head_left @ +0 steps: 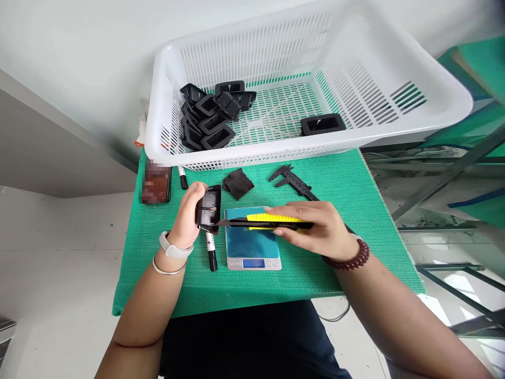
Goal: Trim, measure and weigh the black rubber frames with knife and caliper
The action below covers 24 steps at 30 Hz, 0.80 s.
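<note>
My left hand (pixel 187 215) is closed around a black plastic part (pixel 209 206), held above the green mat left of the scale. My right hand (pixel 317 227) grips a yellow and black utility knife (pixel 272 221) over the scale. The knife's blade points left, and its tip is at the lower right edge of the black part; whether it touches is hard to tell. Beneath the knife lies a small digital scale (pixel 252 245) with a blue-green plate. A marker (pixel 212 252) rests beside the scale, partly under the black part.
A white basket (pixel 252 153) across the back holds several black frames (pixel 215 116) and another one (pixel 322 124) at its front right. On the green mat (pixel 150 273) are a black cloth (pixel 239 183), black calipers (pixel 295 181), a phone (pixel 157 182) and a second marker (pixel 182 178).
</note>
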### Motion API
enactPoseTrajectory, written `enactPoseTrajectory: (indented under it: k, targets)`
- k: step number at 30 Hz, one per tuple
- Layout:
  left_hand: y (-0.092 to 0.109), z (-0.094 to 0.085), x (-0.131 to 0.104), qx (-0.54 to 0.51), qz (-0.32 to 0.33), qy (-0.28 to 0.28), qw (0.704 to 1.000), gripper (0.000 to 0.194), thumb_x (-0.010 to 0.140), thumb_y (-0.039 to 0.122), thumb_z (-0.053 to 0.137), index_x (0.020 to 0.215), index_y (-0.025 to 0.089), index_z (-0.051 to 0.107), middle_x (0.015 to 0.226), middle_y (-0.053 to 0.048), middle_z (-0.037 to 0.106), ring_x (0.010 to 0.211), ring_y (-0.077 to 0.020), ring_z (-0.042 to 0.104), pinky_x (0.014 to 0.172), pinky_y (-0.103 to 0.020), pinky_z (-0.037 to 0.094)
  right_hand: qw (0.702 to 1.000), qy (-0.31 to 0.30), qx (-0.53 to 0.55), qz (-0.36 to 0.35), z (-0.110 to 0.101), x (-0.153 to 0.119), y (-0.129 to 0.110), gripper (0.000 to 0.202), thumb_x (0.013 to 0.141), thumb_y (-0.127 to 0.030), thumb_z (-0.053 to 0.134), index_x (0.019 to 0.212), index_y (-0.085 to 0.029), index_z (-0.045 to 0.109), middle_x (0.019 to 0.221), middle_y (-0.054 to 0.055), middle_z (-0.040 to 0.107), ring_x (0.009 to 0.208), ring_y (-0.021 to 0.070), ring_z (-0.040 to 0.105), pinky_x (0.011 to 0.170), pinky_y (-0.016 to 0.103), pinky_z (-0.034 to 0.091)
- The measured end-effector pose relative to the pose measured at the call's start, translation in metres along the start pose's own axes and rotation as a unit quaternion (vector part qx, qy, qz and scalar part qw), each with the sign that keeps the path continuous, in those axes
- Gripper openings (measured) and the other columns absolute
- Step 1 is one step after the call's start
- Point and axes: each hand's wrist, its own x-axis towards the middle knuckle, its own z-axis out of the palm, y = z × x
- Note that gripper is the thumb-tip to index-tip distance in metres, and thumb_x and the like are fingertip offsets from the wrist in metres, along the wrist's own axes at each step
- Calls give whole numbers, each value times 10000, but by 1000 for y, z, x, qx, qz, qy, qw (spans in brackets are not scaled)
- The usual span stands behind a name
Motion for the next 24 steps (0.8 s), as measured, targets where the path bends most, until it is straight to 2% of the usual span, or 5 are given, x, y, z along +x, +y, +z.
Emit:
enactPoseTrajectory:
  k: [5,10,12,18,24]
  targets:
    - [-1,0,-1,12,-4,8,1000,255,812,452,639,810,224,525,651,28,436,529,-102,423,446,-243,321,995,67,-64,40,1,-2,1,314,887,-275,684,1199,-239,693,1058,73,772,853,188,754,729,265,619]
    - [-1,-1,0,20,22,30,999,253,814,427,641,784,208,518,687,23,398,574,-97,401,489,-236,336,1000,7,-24,-5,-1,-2,1,294,893,-304,680,1178,-235,697,862,46,774,626,134,703,524,217,550]
    - [-1,0,-1,28,28,26,999,252,818,417,643,779,205,512,694,24,381,576,-92,383,487,-230,325,1000,-5,-17,-5,0,-2,1,295,892,-292,682,1179,-223,698,865,49,772,627,133,701,538,217,554]
    - [-2,-1,0,24,24,13,999,289,810,441,664,767,208,499,701,22,369,569,-93,367,467,-234,306,989,94,-100,49,1,-3,1,360,864,-263,711,1223,-252,684,998,59,778,770,174,743,676,258,605]
    - [-2,-2,2,15,34,32,999,309,803,464,672,763,210,500,703,19,389,593,-103,397,508,-246,336,1000,3,-29,-5,-2,-1,-1,307,894,-308,675,1193,-245,697,848,42,775,630,140,710,544,217,564]
